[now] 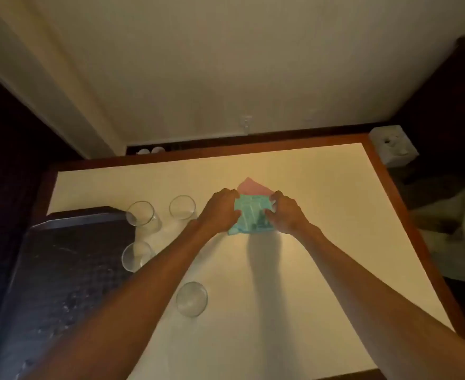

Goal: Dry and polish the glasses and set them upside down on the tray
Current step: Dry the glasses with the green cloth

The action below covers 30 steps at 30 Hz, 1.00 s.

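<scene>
Both hands are out at 12 o'clock over the middle of the tabletop (pixel 322 242), close together, each gripping one side of a folded teal cloth (pixel 251 215). The left hand (pixel 220 208) has its fingers curled over the cloth's 9 o'clock edge, and the right hand (pixel 286 212) over its 3 o'clock edge. A pink cloth (pixel 253 187) pokes out from under it at 12 o'clock.

All the glasses lie on the left hand's side. The closest glass (pixel 182 207) stands at 9 o'clock from that hand, just beside it. The back-left glass (pixel 140 213) is next along, near the tray's far corner. The tray-side glass (pixel 136 256) sits at 8 o'clock by the edge of the tray (pixel 69 270); whether it touches I cannot tell. The front glass (pixel 191 298) is at 6 o'clock, just beside the left forearm. They appear to stand mouth up, and none is on the dark tray, which lies beyond them at 8 o'clock.

Drying looks not yet begun. The left hand is the nearer one to fetch a glass, likely the closest glass, while the right takes the cloth. That sideways reach risks the forearm knocking the front glass.
</scene>
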Each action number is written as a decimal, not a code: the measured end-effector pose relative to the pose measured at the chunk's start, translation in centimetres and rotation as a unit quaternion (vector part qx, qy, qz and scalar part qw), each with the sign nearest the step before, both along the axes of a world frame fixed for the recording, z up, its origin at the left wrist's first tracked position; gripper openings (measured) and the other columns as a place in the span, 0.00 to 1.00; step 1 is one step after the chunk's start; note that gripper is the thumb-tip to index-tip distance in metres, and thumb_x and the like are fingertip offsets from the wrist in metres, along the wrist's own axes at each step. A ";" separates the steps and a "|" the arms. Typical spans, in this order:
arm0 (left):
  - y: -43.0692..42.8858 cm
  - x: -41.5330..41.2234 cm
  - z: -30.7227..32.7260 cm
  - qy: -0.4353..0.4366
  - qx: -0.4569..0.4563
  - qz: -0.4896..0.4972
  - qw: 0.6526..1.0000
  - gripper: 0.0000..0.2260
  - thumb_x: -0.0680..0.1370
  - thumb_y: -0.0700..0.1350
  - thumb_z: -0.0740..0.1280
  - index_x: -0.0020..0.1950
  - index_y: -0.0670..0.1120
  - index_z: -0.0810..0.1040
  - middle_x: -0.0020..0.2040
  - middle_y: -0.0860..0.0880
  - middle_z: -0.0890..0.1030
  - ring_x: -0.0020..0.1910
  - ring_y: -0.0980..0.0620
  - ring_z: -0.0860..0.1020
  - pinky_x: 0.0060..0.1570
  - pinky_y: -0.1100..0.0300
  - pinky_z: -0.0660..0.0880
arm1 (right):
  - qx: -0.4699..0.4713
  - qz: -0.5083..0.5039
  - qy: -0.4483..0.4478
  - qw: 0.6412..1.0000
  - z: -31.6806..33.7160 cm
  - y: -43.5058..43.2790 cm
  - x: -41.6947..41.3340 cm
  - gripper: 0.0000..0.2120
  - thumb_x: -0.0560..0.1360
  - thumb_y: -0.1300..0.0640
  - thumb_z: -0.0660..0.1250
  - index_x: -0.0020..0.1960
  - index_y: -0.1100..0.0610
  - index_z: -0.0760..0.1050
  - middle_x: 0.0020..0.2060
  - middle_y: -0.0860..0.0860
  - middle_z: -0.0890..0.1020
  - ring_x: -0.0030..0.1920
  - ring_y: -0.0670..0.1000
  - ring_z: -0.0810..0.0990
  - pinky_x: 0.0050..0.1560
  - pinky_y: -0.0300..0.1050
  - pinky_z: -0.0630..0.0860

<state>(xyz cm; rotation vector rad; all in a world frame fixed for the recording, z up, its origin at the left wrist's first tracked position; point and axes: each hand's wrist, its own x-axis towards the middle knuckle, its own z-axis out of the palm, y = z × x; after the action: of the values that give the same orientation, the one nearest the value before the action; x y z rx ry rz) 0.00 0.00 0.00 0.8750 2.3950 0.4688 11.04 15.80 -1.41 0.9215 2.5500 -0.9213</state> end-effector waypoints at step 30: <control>0.7 -0.6 -4.3 -0.148 -0.012 -0.063 0.987 0.09 0.83 0.46 0.68 0.58 0.42 0.74 0.51 0.45 0.78 0.49 0.44 0.77 0.40 0.56 0.69 | -0.223 -0.236 0.130 0.937 -5.0 0.5 2.1 0.10 0.80 0.52 0.67 0.47 0.60 0.77 0.39 0.55 0.79 0.40 0.53 0.76 0.42 0.47 0.71</control>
<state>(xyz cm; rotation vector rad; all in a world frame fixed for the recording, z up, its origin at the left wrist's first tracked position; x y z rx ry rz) -0.57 0.69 -4.35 0.8744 2.0575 0.4828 13.17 16.27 -6.38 1.3564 2.1770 -1.7747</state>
